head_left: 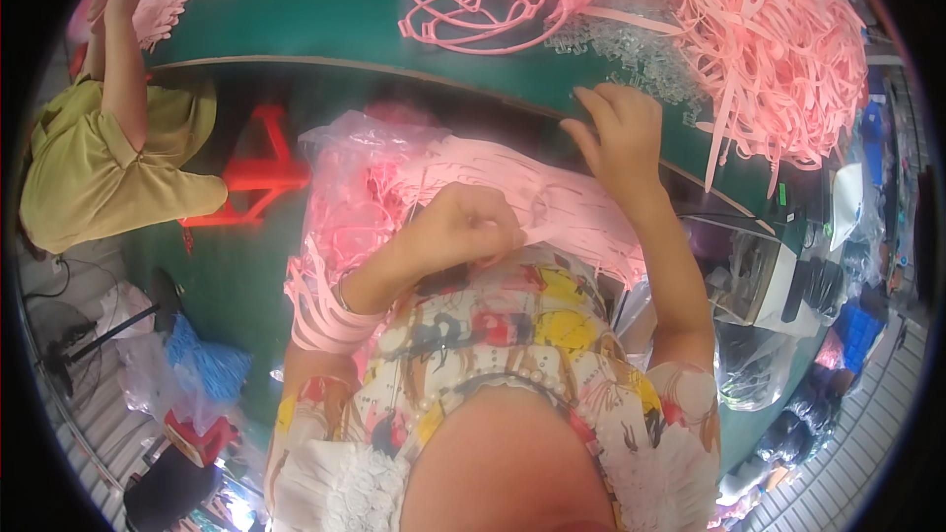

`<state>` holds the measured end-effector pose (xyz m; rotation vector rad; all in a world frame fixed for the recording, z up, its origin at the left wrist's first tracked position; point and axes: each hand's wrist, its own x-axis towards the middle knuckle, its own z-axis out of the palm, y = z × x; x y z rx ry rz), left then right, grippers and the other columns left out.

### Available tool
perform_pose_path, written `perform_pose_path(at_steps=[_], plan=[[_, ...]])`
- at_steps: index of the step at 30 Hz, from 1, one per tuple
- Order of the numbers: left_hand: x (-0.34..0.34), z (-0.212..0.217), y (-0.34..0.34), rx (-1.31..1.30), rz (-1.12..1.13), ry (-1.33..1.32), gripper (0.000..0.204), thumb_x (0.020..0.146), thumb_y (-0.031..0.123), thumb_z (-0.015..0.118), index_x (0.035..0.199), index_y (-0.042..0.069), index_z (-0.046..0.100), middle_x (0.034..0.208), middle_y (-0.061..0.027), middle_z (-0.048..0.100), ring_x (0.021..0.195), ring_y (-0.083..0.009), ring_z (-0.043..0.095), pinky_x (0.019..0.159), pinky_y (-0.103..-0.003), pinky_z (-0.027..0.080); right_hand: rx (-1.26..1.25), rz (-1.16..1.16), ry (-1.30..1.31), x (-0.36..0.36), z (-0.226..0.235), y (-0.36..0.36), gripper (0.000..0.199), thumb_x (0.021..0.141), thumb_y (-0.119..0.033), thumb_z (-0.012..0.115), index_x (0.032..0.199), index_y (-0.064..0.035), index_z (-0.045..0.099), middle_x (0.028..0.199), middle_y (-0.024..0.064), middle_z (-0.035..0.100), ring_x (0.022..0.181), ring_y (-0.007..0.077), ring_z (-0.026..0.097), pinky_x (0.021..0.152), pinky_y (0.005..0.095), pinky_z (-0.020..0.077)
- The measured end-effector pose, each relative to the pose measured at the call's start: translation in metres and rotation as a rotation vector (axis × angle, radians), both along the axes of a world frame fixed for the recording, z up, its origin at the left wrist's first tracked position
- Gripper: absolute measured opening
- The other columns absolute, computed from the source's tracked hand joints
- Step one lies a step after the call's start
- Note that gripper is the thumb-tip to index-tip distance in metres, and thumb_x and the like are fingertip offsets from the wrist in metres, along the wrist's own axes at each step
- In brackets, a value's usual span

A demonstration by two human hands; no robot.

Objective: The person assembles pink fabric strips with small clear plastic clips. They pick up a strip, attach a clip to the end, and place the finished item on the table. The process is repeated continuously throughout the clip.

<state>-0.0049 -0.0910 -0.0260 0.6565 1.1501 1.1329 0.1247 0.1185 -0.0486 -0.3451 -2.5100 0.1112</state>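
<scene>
My left hand (471, 227) is curled closed in front of my body, with the end of a pale pink strap (537, 233) at its fingertips. Several pink loops (313, 307) hang around my left forearm. Over the table's front edge, my right hand (623, 133) is raised with thumb and index finger apart; I see nothing between them. Just beyond it lies a heap of small clear plastic pieces (645, 57). Many flat pink straps (512, 172) are spread across my lap, under and between my hands.
A large tangle of pink straps (778, 49) covers the right of the green table (296, 10). Pink goggle-like frames (473, 0) lie left of it. A person in olive clothing (108, 167) sits at left near a red stool (264, 174). Boxes and bags crowd the right.
</scene>
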Motion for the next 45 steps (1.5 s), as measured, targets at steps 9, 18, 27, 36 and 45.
perform_pose_path(at_steps=[9,18,27,36,45], plan=[[0.0,0.005,0.005,-0.027,0.085,-0.026,0.013,0.077,0.008,0.061,0.07,-0.002,0.064,0.065,-0.0047,0.056,0.059,-0.0092,0.054,0.057,-0.024,0.042,-0.83,0.1,0.159,0.015,0.014,-0.035,0.017,0.078,-0.002,0.065,0.094,-0.001,0.062,0.088,0.009,0.062,0.077,0.0199,0.059,0.068,0.0299,0.0457],[0.005,0.01,0.005,-0.071,0.123,0.026,0.011,0.08,0.008,0.062,0.076,-0.002,0.065,0.067,-0.0025,0.056,0.06,-0.0085,0.054,0.055,-0.023,0.041,-1.397,0.3,0.025,0.02,0.018,-0.079,0.01,0.089,-0.003,0.056,0.097,0.0017,0.059,0.095,0.0045,0.06,0.087,0.0079,0.056,0.074,0.0217,0.0471],[0.002,0.01,0.002,-0.088,0.134,-0.028,0.009,0.079,0.004,0.061,0.079,-0.004,0.066,0.073,-0.0038,0.056,0.062,-0.0111,0.056,0.057,-0.023,0.044,-1.602,0.352,-0.111,0.024,0.031,-0.067,0.013,0.089,-0.001,0.054,0.101,0.0035,0.057,0.095,0.0038,0.058,0.088,0.0071,0.056,0.076,0.0224,0.0477],[-0.005,0.003,0.002,-0.045,0.094,-0.103,0.012,0.074,0.007,0.06,0.076,-0.003,0.066,0.071,-0.0032,0.056,0.064,-0.0107,0.055,0.059,-0.024,0.041,-1.648,0.367,-0.35,0.022,0.038,-0.054,0.01,0.088,-0.005,0.056,0.096,0.0005,0.056,0.084,0.001,0.057,0.078,0.0047,0.052,0.068,0.0213,0.044],[-0.006,-0.005,0.003,-0.037,0.051,-0.223,0.01,0.076,0.01,0.063,0.074,0.0,0.065,0.071,-0.0013,0.055,0.067,-0.0092,0.053,0.062,-0.023,0.041,-1.514,0.622,-0.356,0.017,0.027,-0.043,0.011,0.087,-0.004,0.056,0.097,0.0004,0.059,0.087,0.0012,0.059,0.081,0.0077,0.053,0.073,0.0233,0.0434]])
